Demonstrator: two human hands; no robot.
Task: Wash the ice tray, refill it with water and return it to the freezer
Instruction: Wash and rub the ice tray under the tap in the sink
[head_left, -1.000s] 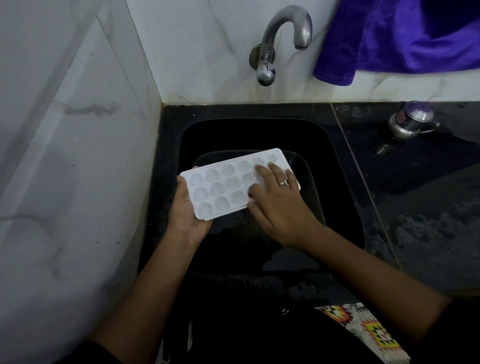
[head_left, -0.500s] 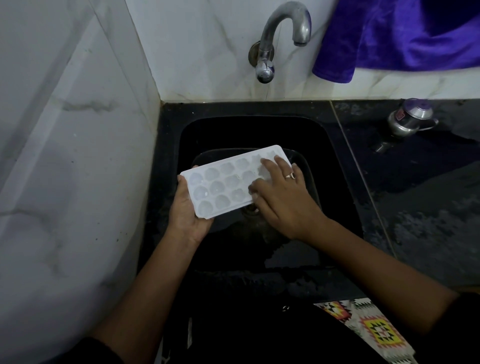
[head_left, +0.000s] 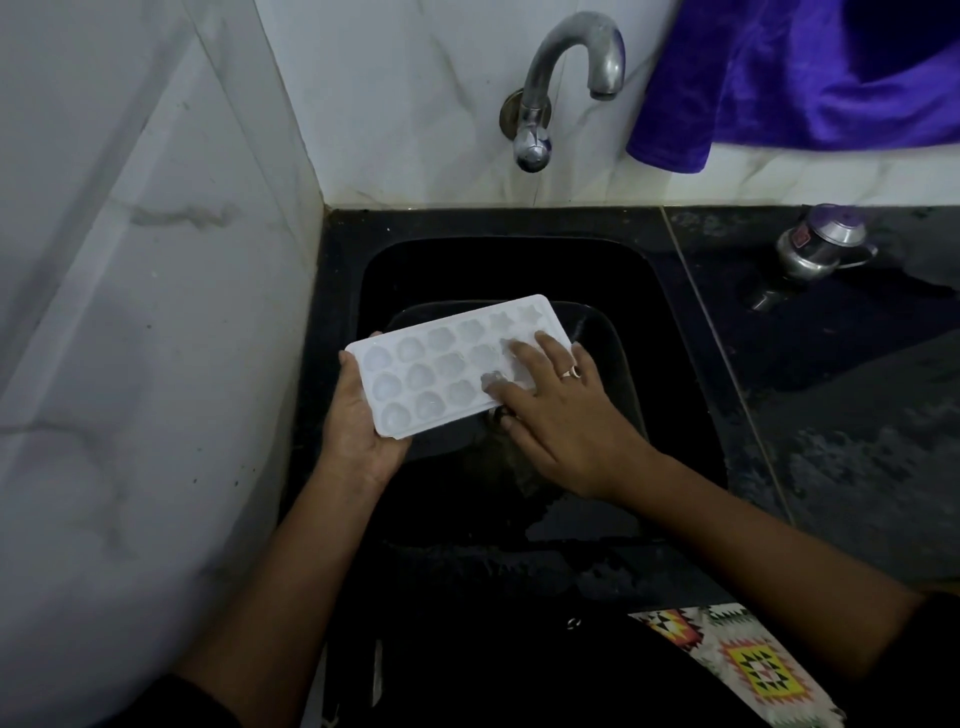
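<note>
A person held a white ice tray (head_left: 436, 364) over the middle of the black sink (head_left: 672, 332), the left hand (head_left: 358, 421) curled round its end nearest the sink's left rim, the right hand (head_left: 566, 415) pressing straight fingers onto its cells.

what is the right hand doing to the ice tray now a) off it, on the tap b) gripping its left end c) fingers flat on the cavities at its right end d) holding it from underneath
C: the right hand lays straight fingers on the cavities at the right end of the ice tray, while the left hand holds the other end.
</note>
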